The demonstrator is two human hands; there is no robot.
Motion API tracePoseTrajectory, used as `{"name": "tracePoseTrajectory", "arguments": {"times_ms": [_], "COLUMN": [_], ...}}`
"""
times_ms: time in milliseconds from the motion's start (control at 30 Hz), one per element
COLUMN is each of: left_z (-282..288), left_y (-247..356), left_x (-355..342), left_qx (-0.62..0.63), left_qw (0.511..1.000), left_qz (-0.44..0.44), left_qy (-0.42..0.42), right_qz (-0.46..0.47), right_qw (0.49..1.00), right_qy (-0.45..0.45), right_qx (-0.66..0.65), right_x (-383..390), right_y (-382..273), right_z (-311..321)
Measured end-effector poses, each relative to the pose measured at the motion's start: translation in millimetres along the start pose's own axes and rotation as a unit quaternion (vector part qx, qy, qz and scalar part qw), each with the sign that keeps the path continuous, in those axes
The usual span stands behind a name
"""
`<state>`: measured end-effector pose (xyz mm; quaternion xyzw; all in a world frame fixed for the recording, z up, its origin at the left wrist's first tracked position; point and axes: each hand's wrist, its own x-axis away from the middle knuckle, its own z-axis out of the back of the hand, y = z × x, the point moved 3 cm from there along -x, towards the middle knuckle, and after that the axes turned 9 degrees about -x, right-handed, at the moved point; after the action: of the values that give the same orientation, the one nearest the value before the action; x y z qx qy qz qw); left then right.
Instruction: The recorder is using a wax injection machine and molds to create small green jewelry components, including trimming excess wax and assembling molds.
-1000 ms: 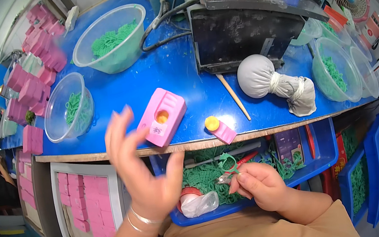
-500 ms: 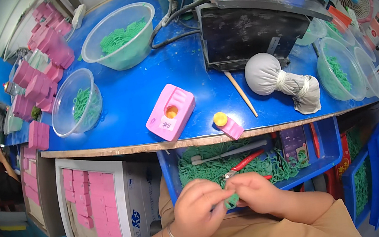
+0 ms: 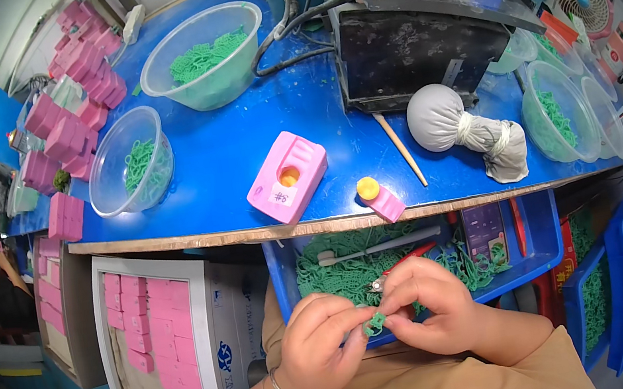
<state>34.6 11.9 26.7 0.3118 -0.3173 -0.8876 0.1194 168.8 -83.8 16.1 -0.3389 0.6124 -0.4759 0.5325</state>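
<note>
My left hand (image 3: pixel 321 342) and my right hand (image 3: pixel 434 305) meet over the near edge of the open blue drawer (image 3: pixel 548 260). A small green openwork piece (image 3: pixel 374 325) is pinched between the fingertips of both hands. Its finer shape is too small to make out. Just beyond my fingers, red-handled pliers (image 3: pixel 408 256) lie on a heap of green wax-like pieces (image 3: pixel 332 276), partly hidden by my right hand. A white toothbrush (image 3: pixel 380 248) rests across the heap.
On the blue table stand a pink mould block (image 3: pixel 303 165), a smaller pink block with a yellow knob (image 3: pixel 383 201), a wooden stick (image 3: pixel 402 150) and a tied cloth pouch (image 3: pixel 433 118). Clear bowls (image 3: pixel 248 65) hold green pieces. A black machine (image 3: pixel 419 49) stands behind.
My right hand has lifted and opened away slightly, so more of the green piece shows between the fingertips. The view has shifted a little; the table things stay in place.
</note>
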Motion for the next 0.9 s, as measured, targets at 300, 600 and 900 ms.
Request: {"name": "tracePoseTrajectory", "arguments": {"times_ms": [300,600,900], "left_z": [4.1,-10.7,-6.1], "left_y": [-4.5,-13.3,-16.5], "left_x": [5.0,15.0,16.7], "left_qx": [0.091,0.456,0.334], "left_qw": [0.992,0.832,0.904], "left_qz": [0.079,0.313,0.257], "left_qy": [-0.022,-0.030,-0.072], "right_qz": [0.129,0.100,0.250], "right_qw": [0.953,0.766,0.887], "right_qy": [0.060,0.063,0.224], "right_qx": [0.269,0.632,0.317], "right_x": [-12.5,-34.9,4.5], "right_y": [-15.2,-18.9,-55.6], "right_z": [14.0,44.8,61.0]}}
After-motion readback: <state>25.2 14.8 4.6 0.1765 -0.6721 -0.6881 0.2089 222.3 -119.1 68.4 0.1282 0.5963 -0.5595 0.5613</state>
